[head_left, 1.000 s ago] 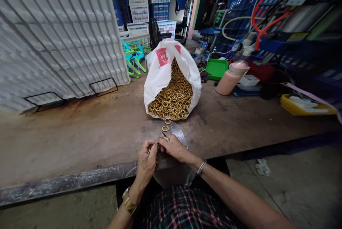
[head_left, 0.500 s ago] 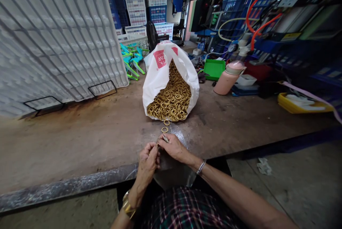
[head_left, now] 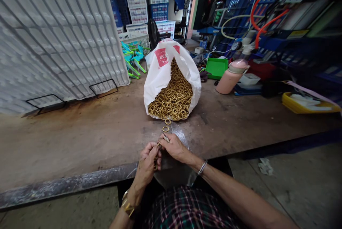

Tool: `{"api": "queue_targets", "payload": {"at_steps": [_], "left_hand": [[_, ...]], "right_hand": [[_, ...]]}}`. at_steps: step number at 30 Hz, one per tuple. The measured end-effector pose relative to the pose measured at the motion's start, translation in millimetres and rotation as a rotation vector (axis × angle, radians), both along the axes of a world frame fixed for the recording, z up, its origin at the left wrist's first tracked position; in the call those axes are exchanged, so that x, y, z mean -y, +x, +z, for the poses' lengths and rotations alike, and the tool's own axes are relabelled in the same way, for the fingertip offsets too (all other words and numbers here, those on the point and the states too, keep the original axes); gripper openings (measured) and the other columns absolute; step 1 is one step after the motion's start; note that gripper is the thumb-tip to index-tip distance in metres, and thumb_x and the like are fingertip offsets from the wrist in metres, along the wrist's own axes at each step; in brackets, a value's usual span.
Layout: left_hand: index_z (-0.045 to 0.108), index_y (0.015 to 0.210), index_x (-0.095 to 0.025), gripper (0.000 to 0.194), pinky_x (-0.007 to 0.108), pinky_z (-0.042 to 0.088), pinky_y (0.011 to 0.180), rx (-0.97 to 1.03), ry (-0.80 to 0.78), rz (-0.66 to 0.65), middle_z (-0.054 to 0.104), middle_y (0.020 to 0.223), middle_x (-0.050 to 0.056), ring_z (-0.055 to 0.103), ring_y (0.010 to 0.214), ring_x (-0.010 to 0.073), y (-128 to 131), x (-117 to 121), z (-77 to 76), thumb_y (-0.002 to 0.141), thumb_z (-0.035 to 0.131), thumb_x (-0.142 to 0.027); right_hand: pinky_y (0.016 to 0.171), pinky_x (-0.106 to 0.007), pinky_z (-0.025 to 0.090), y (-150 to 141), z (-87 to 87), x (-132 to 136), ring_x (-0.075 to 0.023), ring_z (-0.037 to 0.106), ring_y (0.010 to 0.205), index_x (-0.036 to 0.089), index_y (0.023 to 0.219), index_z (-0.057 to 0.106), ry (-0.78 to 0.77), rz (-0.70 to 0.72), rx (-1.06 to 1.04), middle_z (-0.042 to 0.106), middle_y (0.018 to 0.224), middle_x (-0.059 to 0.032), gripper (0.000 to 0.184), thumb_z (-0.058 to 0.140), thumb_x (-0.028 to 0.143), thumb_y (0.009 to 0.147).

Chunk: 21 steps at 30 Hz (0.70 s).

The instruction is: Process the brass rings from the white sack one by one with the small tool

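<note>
My left hand [head_left: 146, 161] is closed on brass-coloured rings [head_left: 155, 167], held between thumb and fingers near the table's front edge. Against its fingertips, my right hand [head_left: 175, 147] pinches a small grey pointed tool [head_left: 166, 138], mostly hidden in the grip. The tool's exact kind is not clear. Just ahead of the hands, two loose rings [head_left: 166, 129] lie on the table. Behind them a white plastic bag [head_left: 156, 75] with red print lies with its mouth facing me, full of brass-coloured rings [head_left: 172, 106].
White ribbed trays [head_left: 66, 36] stand stacked on the left beside black wire frames [head_left: 103, 88]. Turquoise and green plastic pieces [head_left: 135, 59] lie behind. To the right are a green tray [head_left: 217, 68], a pink bottle [head_left: 231, 79] and a yellow tray [head_left: 299, 106]. The table [head_left: 80, 140] ends close to me.
The view has shifted slightly. My hands stay together at the same spot, and the rings under my left fingers now show more plainly.
</note>
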<state>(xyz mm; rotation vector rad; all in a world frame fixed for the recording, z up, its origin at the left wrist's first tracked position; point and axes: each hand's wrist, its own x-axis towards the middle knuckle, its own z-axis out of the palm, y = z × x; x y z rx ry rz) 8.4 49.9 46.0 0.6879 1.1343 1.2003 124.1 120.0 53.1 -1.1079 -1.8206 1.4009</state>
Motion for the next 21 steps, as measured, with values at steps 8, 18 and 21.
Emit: {"api": "queue_targets", "payload": {"at_steps": [8,18,21], "left_hand": [[0.047,0.077,-0.018,0.028,0.016,0.035,0.038,0.149,0.012,-0.001,0.048,0.062,-0.006,0.041,0.042,0.0045,-2,4,3.0,0.074,0.060,-0.043],[0.047,0.075,-0.018,0.029,0.017,0.035,0.039,0.149,0.059,0.011,0.049,0.065,-0.005,0.040,0.044,0.0046,-1,6,3.7,0.075,0.060,-0.044],[0.048,0.075,-0.018,0.028,0.017,0.036,0.040,0.105,0.093,0.000,0.048,0.065,-0.004,0.040,0.044,0.0047,-2,7,1.8,0.076,0.057,-0.045]], "right_hand": [[0.049,-0.018,0.030,0,0.7,2,-0.0068,0.039,0.050,0.016,0.064,0.052,-0.012,0.000,-0.027,0.044,0.052,0.0053,0.021,0.043,0.025,0.081],[0.053,-0.020,0.026,5,-3.6,11,-0.0093,0.040,0.054,0.017,0.072,0.055,0.323,0.090,0.320,0.050,0.058,0.0023,0.013,0.043,0.012,0.076],[0.054,-0.022,0.024,6,-6.4,14,-0.0105,0.041,0.055,0.018,0.077,0.055,0.375,0.136,0.434,0.053,0.061,0.0010,0.014,0.044,0.010,0.072]]}}
